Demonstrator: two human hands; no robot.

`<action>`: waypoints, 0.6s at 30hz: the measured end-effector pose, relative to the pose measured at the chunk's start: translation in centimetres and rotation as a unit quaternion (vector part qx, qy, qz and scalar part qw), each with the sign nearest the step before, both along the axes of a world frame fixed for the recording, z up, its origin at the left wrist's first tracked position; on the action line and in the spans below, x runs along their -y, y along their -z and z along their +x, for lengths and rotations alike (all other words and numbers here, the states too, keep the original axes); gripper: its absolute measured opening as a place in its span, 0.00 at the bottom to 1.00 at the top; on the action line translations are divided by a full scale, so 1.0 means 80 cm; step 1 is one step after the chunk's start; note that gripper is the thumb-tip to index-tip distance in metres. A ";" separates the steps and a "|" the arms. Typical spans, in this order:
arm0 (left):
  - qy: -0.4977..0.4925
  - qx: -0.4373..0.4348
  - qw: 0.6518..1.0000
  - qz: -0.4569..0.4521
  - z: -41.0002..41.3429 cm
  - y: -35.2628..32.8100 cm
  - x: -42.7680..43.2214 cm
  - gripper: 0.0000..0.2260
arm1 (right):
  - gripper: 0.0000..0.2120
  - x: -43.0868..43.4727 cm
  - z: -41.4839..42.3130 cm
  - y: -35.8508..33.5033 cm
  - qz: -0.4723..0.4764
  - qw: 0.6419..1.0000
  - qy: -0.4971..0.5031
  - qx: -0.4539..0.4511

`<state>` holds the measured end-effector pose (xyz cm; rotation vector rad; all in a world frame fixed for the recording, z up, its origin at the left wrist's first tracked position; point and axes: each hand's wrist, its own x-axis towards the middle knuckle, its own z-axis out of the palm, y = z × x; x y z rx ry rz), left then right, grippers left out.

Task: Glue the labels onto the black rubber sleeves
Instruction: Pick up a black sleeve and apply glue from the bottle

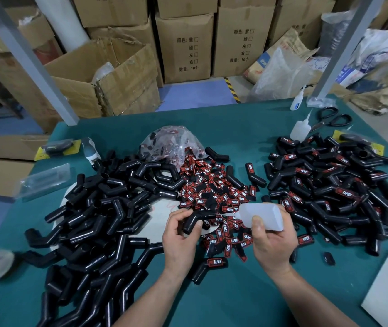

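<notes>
Sleeve and nozzle meet just in front of the person, over the near edge of the loose labels (214, 190) heaped in the middle of the green surface (235, 298). The left hand (181, 234) pinches one bent black rubber sleeve (191, 223) between thumb and curled fingers, gripping it at the elbow. One limb dips down and left into the palm, and the other runs roughly level out to the right. The right hand (270, 241) is wrapped around a translucent glue bottle (262, 214), thumb pressed on its near side, with the bottle lying almost horizontal and its thin nozzle aimed left. The nozzle tip sits at the free limb of the sleeve; whether it touches the rubber I cannot tell. The two long axes are therefore close to one line, bottle on the right and sleeve on the left, so the glue step probably turns on the right hand keeping the tip on that limb. A pile of bare sleeves (98, 215) lies to the left, and a pile of labelled sleeves (329, 182) lies to the right.
</notes>
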<state>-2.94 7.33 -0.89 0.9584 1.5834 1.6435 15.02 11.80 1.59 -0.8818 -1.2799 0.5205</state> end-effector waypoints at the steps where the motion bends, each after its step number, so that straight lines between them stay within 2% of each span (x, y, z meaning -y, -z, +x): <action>1: -0.001 -0.001 1.000 0.001 0.000 0.000 0.000 0.19 | 0.14 -0.001 0.001 0.000 -0.005 1.000 0.003 -0.007; 7: 0.006 -0.015 1.000 0.007 0.000 -0.001 0.000 0.17 | 0.12 0.000 -0.001 -0.002 0.001 1.000 -0.002 -0.001; 11: 0.016 -0.021 1.000 0.017 0.002 -0.001 0.001 0.18 | 0.17 0.001 -0.003 0.001 0.002 1.000 0.002 0.008; 15: 0.014 -0.023 0.999 0.023 0.001 0.001 0.002 0.19 | 0.12 -0.001 0.001 -0.001 0.009 1.000 -0.001 0.005; 18: 0.008 -0.030 0.999 0.030 0.001 0.001 0.000 0.19 | 0.12 -0.004 0.003 -0.002 -0.003 1.000 0.009 -0.007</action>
